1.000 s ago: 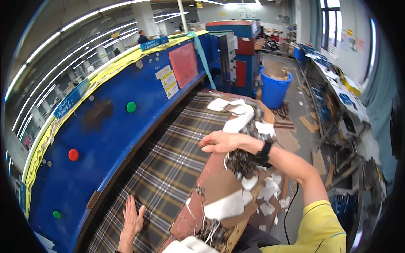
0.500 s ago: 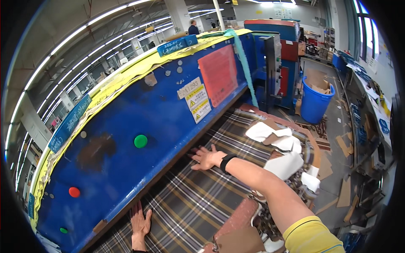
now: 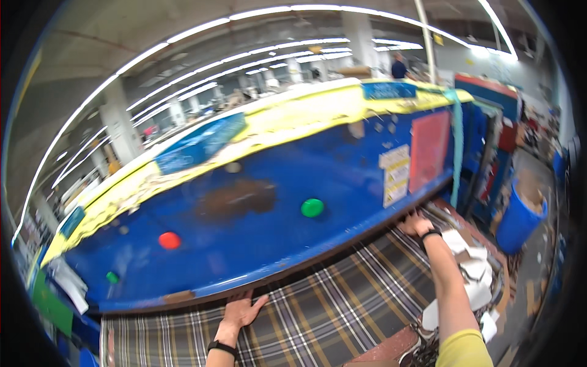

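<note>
Lying flat across the lower half of the frame, the plaid cloth [image 3: 342,300] looks soft, light and limp; its long axis runs lower left to right, along the blue machine [image 3: 275,202]. Left hand [image 3: 239,311] and right hand [image 3: 416,225] press open-palmed, grasping nothing; cloth edges suit holding.

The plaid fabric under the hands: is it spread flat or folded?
Spread flat: plaid fabric lies smooth under both open palms, left hand and right hand.

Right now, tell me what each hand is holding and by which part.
Nothing is held. The left hand and the right hand both lie flat, fingers spread, on the brown plaid fabric beside the big blue machine.
</note>
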A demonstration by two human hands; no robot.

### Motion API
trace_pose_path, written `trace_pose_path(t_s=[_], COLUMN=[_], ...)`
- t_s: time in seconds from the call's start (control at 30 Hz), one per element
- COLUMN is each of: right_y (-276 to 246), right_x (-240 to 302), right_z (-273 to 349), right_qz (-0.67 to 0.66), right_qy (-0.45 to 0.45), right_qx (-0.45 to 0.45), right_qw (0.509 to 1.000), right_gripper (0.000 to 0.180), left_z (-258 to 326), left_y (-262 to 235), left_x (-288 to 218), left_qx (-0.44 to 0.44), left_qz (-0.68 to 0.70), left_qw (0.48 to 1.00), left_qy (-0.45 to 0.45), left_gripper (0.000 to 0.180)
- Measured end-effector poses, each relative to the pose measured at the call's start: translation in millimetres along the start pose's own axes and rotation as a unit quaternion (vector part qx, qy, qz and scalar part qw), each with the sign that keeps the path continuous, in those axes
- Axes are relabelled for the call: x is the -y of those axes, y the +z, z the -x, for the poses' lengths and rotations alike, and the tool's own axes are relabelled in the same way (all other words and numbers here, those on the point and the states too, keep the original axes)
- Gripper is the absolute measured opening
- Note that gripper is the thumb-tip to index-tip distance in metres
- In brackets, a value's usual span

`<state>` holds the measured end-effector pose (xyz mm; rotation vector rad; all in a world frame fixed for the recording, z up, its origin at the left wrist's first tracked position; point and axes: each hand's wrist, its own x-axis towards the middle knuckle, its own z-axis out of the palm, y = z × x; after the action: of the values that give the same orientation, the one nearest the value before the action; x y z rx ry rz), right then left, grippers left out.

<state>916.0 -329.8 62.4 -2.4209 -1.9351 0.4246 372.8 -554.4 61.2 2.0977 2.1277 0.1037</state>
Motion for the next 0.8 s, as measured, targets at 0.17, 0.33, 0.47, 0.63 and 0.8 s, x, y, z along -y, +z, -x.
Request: trace_pose_path(t_s=[0.17, 0.33, 0.47, 0.63, 0.8], right_y=[-40, -111, -160, -210, -211], right_x=[23, 100, 186, 229, 336], right_z=[100, 238, 317, 322, 239], right_qz=[0.146, 0.051, -0.077, -0.219, -0.114], right_qy=[-0.199, -0.428, -0.565, -0.564, -0.552], right_qx=[0.15, 0.117, -0.028, -0.207, -0.395], right_qw=[0.958, 0.895, 0.821, 0.769, 0.725], right_gripper=[0.08, 0.066, 0.032, 0.041, 0.056], left_z=[7, 65, 166, 295, 456], left_y=[1, -21, -87, -152, -137], left_x=[0, -9, -11, -17, 56], left_qx=[-0.035, -0.062, 0.158, 0.15, 0.006], left_qz=[-0.059, -0.123, 0.044, 0.087, 0.25], left_qw=[0.998, 0.988, 0.977, 0.973, 0.966], left_qy=[0.018, 0.064, 0.135, 0.154, -0.06], left_gripper=[0.085, 0.075, 0.074, 0.075, 0.07])
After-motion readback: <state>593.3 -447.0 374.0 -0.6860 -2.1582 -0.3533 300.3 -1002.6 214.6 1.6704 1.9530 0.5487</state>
